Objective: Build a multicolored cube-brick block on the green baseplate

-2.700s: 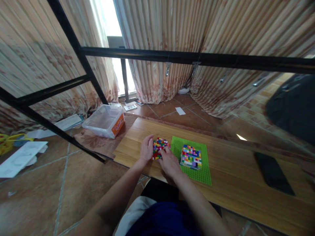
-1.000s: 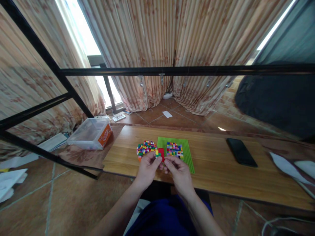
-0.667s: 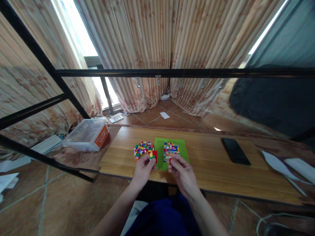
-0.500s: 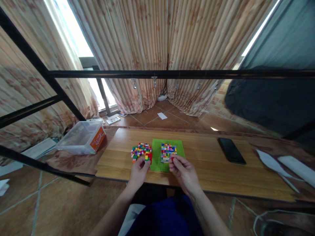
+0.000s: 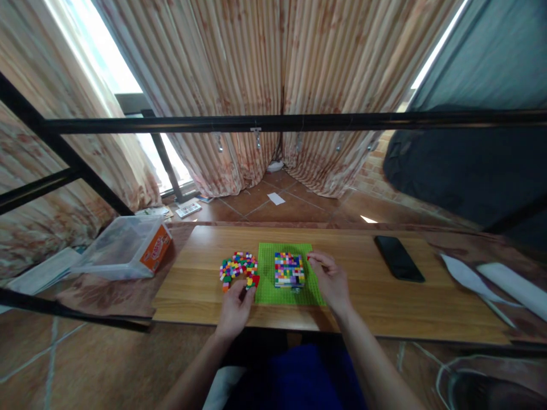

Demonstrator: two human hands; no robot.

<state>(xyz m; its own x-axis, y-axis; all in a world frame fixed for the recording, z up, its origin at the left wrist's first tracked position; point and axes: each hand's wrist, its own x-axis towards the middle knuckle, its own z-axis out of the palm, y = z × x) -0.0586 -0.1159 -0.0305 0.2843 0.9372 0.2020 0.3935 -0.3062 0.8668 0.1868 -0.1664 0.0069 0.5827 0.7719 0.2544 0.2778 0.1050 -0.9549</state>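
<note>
My left hand (image 5: 235,307) is closed on a small cluster of toy bricks (image 5: 253,282) in red, yellow and green, just left of the green baseplate (image 5: 265,293). Between the thumb and fingers of my right hand (image 5: 332,282) is a small red brick (image 5: 309,258), held over the baseplate's right side. A block built of many-coloured bricks (image 5: 289,269) stands on the middle of the baseplate, apart from both hands. Beyond my left hand lies a heap of loose bricks (image 5: 236,266), partly hidden by it.
A black phone (image 5: 399,258) lies on the right of the wooden table (image 5: 359,302), with white paper (image 5: 465,276) past it. To the left stands a clear plastic box (image 5: 115,250) with an orange label. A black metal bar (image 5: 192,124) crosses beyond the table.
My right hand has moved right, away from the brick block, keeping the red brick. My left hand still holds the brick cluster, slightly lower. The whole view has shifted a little.
</note>
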